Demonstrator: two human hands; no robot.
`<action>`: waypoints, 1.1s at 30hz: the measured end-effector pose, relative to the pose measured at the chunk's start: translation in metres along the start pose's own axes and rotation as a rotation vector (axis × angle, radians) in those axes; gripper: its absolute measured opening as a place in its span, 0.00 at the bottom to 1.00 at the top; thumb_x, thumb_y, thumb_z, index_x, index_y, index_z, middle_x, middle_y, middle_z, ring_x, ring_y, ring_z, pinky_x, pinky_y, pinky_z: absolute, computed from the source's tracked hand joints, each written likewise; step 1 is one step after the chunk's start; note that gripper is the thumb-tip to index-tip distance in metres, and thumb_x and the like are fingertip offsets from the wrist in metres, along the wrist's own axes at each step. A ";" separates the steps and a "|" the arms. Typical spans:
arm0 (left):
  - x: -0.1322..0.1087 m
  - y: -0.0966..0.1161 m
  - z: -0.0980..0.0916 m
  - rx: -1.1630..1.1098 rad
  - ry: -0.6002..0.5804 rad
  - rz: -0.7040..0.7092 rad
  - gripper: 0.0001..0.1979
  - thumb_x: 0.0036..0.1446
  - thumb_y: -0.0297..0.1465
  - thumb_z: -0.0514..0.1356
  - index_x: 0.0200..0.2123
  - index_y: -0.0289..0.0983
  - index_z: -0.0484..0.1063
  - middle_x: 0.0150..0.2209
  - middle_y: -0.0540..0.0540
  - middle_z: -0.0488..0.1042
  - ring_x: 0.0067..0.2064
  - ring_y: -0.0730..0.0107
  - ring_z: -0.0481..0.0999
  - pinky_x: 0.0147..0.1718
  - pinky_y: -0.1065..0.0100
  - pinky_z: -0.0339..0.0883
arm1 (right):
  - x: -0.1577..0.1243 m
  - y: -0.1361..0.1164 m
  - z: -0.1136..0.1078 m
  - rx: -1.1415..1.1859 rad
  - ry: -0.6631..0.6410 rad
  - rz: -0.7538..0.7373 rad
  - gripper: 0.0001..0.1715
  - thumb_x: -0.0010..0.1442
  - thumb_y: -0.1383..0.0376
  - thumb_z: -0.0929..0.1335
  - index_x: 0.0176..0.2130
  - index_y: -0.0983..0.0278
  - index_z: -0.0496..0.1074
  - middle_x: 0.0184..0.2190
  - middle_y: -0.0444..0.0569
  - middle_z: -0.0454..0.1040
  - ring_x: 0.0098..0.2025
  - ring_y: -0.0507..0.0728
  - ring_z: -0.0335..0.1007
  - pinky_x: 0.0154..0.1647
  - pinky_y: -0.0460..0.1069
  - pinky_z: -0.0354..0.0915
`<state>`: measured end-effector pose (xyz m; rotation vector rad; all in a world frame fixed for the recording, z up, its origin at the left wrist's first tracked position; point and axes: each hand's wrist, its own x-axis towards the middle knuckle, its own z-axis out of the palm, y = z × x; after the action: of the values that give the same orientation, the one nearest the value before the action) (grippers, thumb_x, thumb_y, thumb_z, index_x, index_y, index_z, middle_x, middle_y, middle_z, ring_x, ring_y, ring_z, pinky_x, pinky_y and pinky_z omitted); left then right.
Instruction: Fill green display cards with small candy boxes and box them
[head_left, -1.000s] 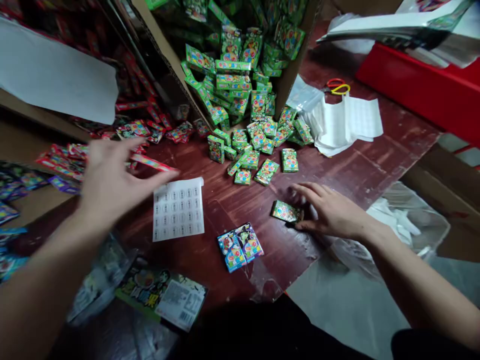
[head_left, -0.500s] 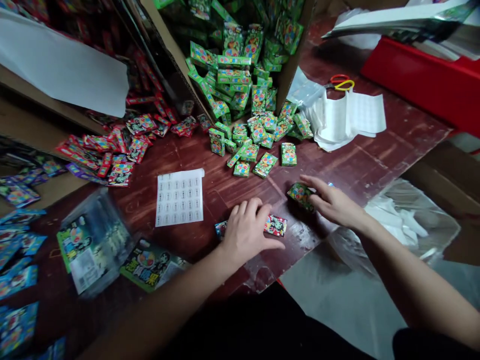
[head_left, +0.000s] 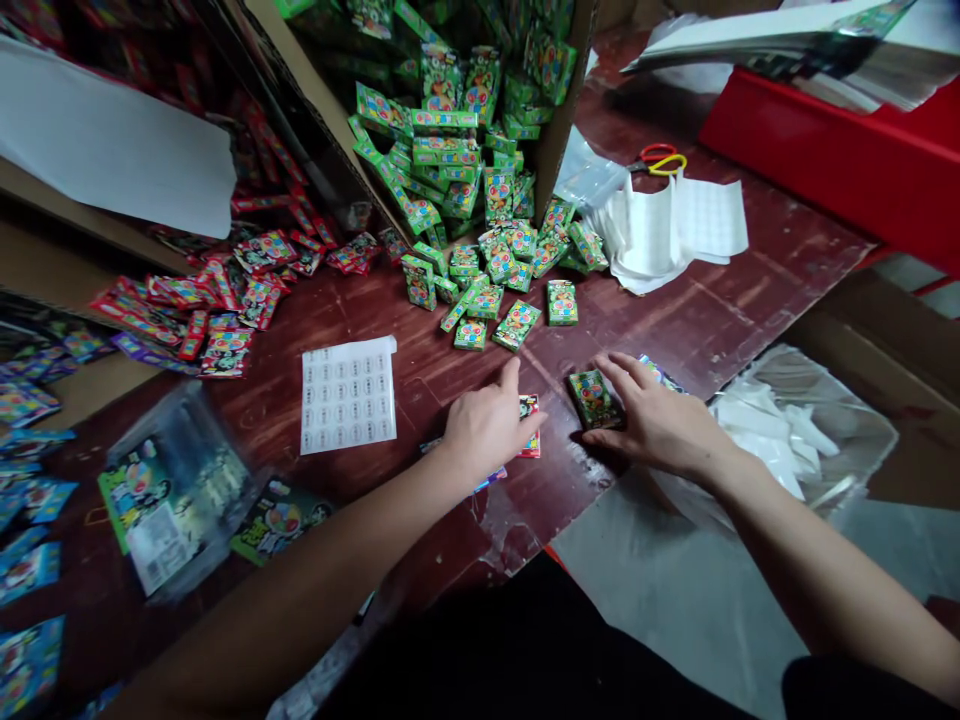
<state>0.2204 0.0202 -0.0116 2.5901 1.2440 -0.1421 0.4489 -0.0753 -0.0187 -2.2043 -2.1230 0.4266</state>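
So your left hand (head_left: 484, 425) is down on the surface (head_left: 427, 345), just right of the sticker sheet (head_left: 349, 395), and it's covering most of a red candy box (head_left: 531, 443). Your thumb and forefinger stand apart there, but the other fingers are tucked out of sight, so I can't tell if you're gripping it. A purple-edged box (head_left: 491, 481) pokes out under that wrist, below and right of the sticker sheet.

Your right hand (head_left: 664, 425) is well to the right of the sticker sheet, its fingers spread around a green candy box (head_left: 591, 398). Can't tell if they're actually squeezing it. There's a blue box (head_left: 660, 372) partly hidden behind that hand too.

Up and right of the sticker sheet, a pile of green boxes (head_left: 499, 260) spills out of a cardboard carton (head_left: 559, 150). Red packets (head_left: 191, 300) are heaped up and left of it, and a clear plastic bag (head_left: 202, 440) sits down and left.
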 end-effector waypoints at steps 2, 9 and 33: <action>-0.003 0.005 0.002 0.016 -0.052 -0.026 0.33 0.63 0.51 0.55 0.61 0.31 0.61 0.33 0.39 0.80 0.34 0.51 0.81 0.33 0.59 0.68 | 0.006 0.006 -0.004 -0.011 -0.059 -0.119 0.55 0.57 0.47 0.70 0.72 0.59 0.45 0.72 0.57 0.51 0.62 0.73 0.67 0.45 0.63 0.76; -0.020 -0.011 0.004 0.008 0.085 0.341 0.47 0.46 0.53 0.70 0.64 0.40 0.60 0.65 0.37 0.63 0.61 0.45 0.65 0.56 0.50 0.59 | 0.019 -0.002 0.000 -0.004 -0.063 -0.218 0.48 0.56 0.43 0.71 0.67 0.61 0.59 0.57 0.61 0.70 0.55 0.70 0.71 0.51 0.62 0.72; -0.187 -0.175 -0.039 0.106 -0.212 0.272 0.53 0.47 0.30 0.68 0.71 0.57 0.46 0.72 0.48 0.55 0.71 0.48 0.55 0.69 0.42 0.41 | 0.037 -0.030 0.032 0.062 -0.013 -0.706 0.59 0.53 0.32 0.67 0.72 0.54 0.49 0.75 0.52 0.40 0.75 0.73 0.32 0.71 0.73 0.36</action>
<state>-0.0344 -0.0046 0.0293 2.7172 0.8250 -0.4261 0.4129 -0.0420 -0.0484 -1.2788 -2.6374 0.4344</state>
